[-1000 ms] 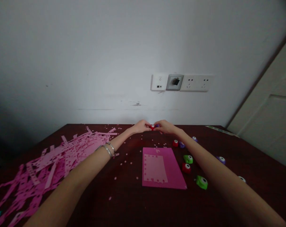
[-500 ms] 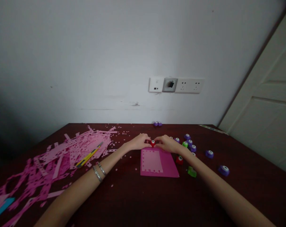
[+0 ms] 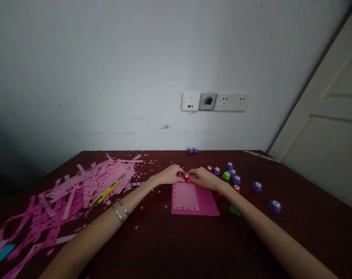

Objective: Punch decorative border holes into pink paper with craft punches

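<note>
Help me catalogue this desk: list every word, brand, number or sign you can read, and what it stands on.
No text can be read.
Leftmost white plate: faint marks, too small.
Patterned strip, far right: markings blurred.
Yellow cutter: any print too small.

On left wrist person wears two thin silver-coloured metal bracelets [image 3: 120, 210], approx. round in shape; the lower one looks wider & w/ some pattern, but details are too small to tell. Both forearms have no sleeves, right wrist is bare, hands w/o gloves.
</note>
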